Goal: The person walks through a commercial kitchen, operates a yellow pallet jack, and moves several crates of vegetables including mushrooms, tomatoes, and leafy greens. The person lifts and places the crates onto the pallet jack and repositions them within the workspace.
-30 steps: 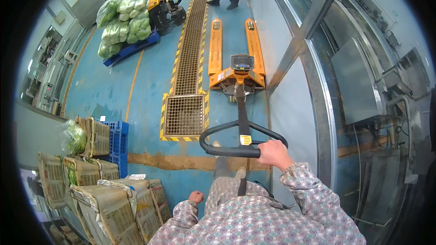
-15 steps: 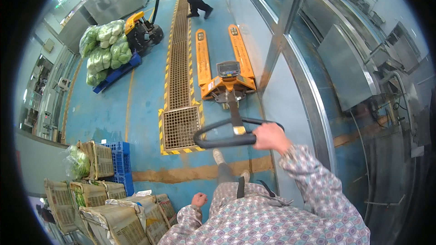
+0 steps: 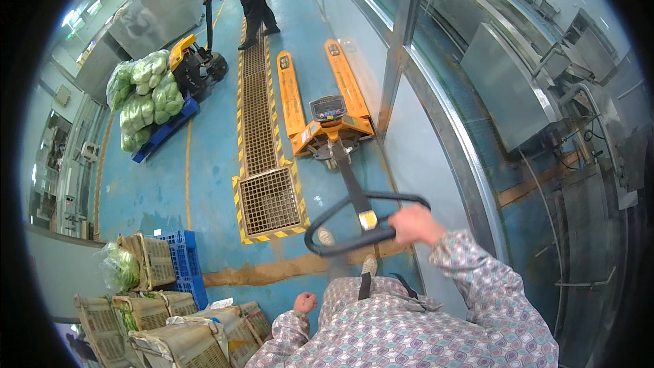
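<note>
R hand [image 3: 414,224] is clenched round the R end of a black looped tiller handle [image 3: 349,246], and that's the only hand on it! L hand [image 3: 305,302] hangs low nr the L hip, fingers curled in a loose fist, well apart from the handle. Handle's shaft runs fwd to an orange metal pallet truck [image 3: 332,129] w/ a dark display panel [image 3: 328,107] on top, standing on the blue floor [image 3: 221,184] btwn a long brown metal drain grate [image 3: 270,201] on the L and a pale wall panel [image 3: 426,143] on the R. Its two orange forks [image 3: 291,92] point away from the person, nothing stacked on 'em. Up ahead, L side: co-worker in dark clothes [image 3: 252,3], one hand on the handle of a yellow-and-black pallet truck [image 3: 185,61]. Blue pallet [image 3: 167,133] there carries clear-bagged green veg [image 3: 146,99], piled high. Lower L, nr the L hand: worn beige slatted crates [image 3: 178,346] crammed close, a blue plastic lattice stack [image 3: 187,259] behind, plus a clear bag of green veg [image 3: 122,267] beside it.
</note>
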The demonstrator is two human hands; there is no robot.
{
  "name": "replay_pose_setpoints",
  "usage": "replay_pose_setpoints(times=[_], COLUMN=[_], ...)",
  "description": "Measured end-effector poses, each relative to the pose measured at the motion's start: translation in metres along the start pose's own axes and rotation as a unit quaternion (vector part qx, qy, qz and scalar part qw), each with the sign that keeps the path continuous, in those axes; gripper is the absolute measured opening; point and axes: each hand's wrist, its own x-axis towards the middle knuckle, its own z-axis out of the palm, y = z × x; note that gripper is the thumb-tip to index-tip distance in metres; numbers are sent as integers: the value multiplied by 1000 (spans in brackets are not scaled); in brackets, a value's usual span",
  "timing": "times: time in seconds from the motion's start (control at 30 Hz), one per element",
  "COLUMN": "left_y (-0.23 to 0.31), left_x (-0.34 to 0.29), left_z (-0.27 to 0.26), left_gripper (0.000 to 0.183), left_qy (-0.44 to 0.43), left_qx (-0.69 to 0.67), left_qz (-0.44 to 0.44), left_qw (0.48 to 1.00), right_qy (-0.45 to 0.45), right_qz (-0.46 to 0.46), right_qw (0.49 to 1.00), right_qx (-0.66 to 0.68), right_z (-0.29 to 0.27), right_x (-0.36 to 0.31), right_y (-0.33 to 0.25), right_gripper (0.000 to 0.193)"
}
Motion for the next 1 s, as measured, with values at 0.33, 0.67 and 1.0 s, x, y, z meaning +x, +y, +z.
replay_pose_setpoints(times=[0.33, 0.67, 1.0], left_y=[9, -27, 11], left_x=[11, -18, -27], left_z=[-7, -14, -2], left_gripper=[32, 32, 30], left_qy=[16, -10, 36], left_qx=[38, 124, -15], left_qz=[-41, -46, 14], left_qw=[998, 991, 999], right_qy=[-95, 90, -141], right_qz=[-32, 27, 10], right_qw=[986, 995, 987], right_qx=[132, 27, 75], right_z=[153, -11, 73], right_x=[-10, 11, -14], right_y=[-65, -30, -32], right_gripper=[32, 22, 33])
